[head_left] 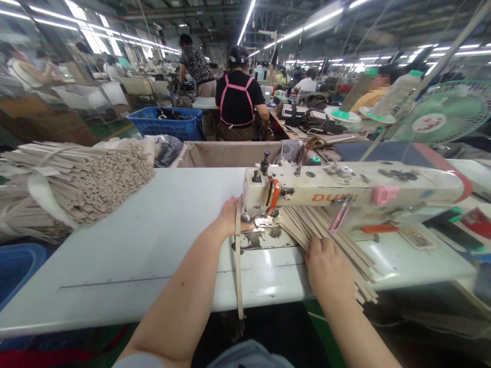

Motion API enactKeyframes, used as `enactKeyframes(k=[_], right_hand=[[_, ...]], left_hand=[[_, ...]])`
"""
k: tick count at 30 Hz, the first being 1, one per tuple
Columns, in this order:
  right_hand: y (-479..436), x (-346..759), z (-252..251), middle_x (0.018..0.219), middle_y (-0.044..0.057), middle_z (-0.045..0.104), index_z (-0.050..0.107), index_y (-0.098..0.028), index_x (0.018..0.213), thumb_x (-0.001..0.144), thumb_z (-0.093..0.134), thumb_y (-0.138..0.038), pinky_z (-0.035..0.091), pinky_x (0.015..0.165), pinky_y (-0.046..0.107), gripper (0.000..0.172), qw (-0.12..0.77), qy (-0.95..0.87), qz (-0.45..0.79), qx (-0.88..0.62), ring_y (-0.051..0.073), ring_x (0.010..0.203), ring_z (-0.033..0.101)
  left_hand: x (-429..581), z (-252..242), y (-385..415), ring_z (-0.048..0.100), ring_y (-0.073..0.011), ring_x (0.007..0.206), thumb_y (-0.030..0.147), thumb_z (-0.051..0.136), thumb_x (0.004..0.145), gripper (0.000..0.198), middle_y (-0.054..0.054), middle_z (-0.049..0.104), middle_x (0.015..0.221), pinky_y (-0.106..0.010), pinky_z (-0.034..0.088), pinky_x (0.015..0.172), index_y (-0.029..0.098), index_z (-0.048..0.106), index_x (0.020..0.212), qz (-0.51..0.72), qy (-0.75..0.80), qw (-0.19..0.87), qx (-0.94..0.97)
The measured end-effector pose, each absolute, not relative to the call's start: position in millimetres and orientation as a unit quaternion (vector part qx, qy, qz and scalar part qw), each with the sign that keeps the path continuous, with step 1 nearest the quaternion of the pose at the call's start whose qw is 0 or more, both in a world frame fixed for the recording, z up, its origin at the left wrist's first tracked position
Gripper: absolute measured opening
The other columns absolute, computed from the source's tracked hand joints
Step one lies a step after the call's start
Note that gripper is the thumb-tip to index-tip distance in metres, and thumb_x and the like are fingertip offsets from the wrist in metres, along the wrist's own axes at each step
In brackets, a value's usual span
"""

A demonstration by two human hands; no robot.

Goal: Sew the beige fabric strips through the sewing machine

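Note:
My left hand (229,216) lies at the left end of the sewing machine (291,191), its thumb stretched toward the metal needle plate (264,222). A narrow beige strap (238,266) runs across this hand and hangs over the table's front edge; I see no clear grip on it. The fingers are spread, partly hidden by the strap and machine head. Right of the needle, my right hand (326,263) is closed on the near side of a fanned bundle of beige strips (318,225). Those strips lie under the machine arm, with ends poking out past my wrist.
A large tied stack of beige strips (103,179) rests on the table's left (164,220). Thread cones (399,94) and a green fan (441,115) stand at right. Beyond the table are a fabric-lined bin (226,153), a blue basket (169,122) and a co-worker (240,97).

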State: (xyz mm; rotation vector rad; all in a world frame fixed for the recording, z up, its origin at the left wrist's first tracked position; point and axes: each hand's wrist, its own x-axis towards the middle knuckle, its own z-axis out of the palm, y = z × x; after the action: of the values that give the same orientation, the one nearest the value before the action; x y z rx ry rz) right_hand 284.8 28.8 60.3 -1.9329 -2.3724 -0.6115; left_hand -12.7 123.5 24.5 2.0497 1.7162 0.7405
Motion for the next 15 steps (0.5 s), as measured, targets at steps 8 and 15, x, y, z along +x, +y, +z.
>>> enactKeyframes(k=[8, 15], right_hand=[[33.4, 285.3, 67.1, 0.098, 0.018, 0.072, 0.068, -0.012, 0.101, 0.096, 0.064, -0.015, 0.049, 0.074, 0.04, 0.007, 0.012, -0.762, -0.126, -0.635, 0.036, 0.095, 0.072], [33.7, 287.6, 90.6, 0.111, 0.025, 0.071, 0.064, -0.014, 0.099, 0.097, 0.053, -0.017, 0.05, 0.072, 0.041, 0.012, 0.062, -0.7, 0.028, -0.711, 0.034, 0.086, 0.075]], left_hand=[[-12.9, 36.1, 118.5, 0.066, -0.0399, 0.126, 0.028, 0.097, 0.056, 0.075, -0.011, 0.074, 0.13, -0.057, 0.049, 0.119, 0.017, 0.071, 0.126, 0.287, 0.588, 0.242, 0.716], [-16.9, 38.2, 125.5, 0.067, -0.0374, 0.125, 0.013, 0.079, 0.073, 0.042, -0.016, 0.074, 0.131, -0.051, 0.05, 0.118, 0.015, 0.076, 0.114, 0.281, 0.604, 0.221, 0.712]])
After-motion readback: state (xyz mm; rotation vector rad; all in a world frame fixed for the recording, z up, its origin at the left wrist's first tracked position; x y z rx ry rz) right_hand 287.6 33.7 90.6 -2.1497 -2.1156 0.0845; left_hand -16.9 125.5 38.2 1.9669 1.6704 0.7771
